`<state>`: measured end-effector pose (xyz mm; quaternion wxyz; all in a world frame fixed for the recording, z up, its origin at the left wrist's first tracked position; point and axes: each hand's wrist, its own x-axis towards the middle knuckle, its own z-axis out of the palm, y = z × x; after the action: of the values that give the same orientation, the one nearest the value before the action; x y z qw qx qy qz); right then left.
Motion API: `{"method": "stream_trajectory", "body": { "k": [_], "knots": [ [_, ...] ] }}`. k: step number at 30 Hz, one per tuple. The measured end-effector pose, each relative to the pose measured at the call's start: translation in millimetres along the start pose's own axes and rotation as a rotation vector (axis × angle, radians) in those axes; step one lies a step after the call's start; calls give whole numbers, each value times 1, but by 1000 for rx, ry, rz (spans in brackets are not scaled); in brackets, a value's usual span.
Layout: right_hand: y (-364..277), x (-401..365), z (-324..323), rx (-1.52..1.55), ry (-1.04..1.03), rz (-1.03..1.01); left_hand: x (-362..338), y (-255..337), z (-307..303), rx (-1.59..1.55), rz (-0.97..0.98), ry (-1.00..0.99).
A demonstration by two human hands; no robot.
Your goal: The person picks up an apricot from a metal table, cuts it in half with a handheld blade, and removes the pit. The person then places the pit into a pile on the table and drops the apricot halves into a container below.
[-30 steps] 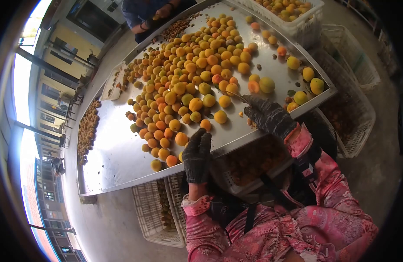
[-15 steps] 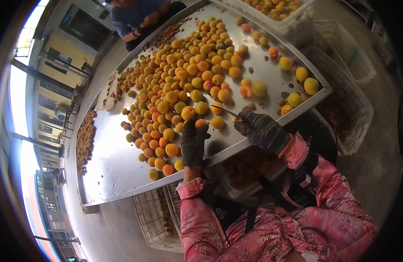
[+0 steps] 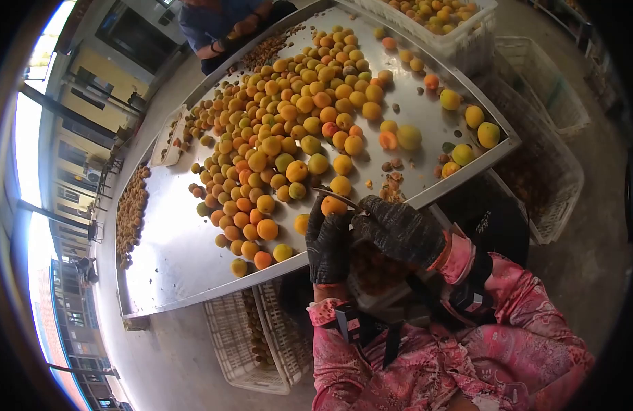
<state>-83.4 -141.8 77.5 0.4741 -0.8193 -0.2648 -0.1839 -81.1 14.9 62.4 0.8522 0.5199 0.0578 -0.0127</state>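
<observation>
Now left hand (image 3: 328, 246) holds apricot (image 3: 333, 206), right hand (image 3: 399, 231) holds knife (image 3: 328, 194).

Knife (image 3: 328, 194) handle unseen within the grip of the right hand (image 3: 400, 230)

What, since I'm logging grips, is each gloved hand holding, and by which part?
The left hand cups an orange apricot from below, around its sides. The right hand holds a small knife by its handle, hidden in the glove.
</observation>
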Motion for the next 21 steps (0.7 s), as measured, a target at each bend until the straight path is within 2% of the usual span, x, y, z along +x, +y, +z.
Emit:
{"method": "stream_trajectory", "body": {
  "k": [2,4,6,8,9,11,14,15,17,18,20,21],
  "knots": [
    [1,-1,1,-57,-9,-16,3,-2,-3,-7,-5,-2],
    [6,-5,5,-70,-16,-21,8,-5,-7,172,143,-121],
    [3,-3,4,-83,-21,-29,8,-6,-3,144,144,-94],
    [-12,6,-5,99,-208,359,8,-4,0,114,146,-70],
    [-6,4,-2,96,-210,362,7,-3,-1,48,79,-45],
    [8,-4,9,-58,-130,6,6,-1,-1,-19,8,-17],
    [10,-6,11,-156,-152,-92,6,-1,-2,2,-21,7],
    [6,-4,10,-157,-158,-91,6,-2,-3,34,48,-24],
    [-4,-1,5,-12,-195,119,7,-3,-4,62,115,-52],
    [-1,-2,8,-13,-201,122,7,-3,-4,73,115,-61],
    [5,-6,14,-174,-158,-82,6,-2,-4,83,111,-65],
    [6,-6,15,-173,-163,-82,6,-2,-4,44,100,-65]
  ]
}}
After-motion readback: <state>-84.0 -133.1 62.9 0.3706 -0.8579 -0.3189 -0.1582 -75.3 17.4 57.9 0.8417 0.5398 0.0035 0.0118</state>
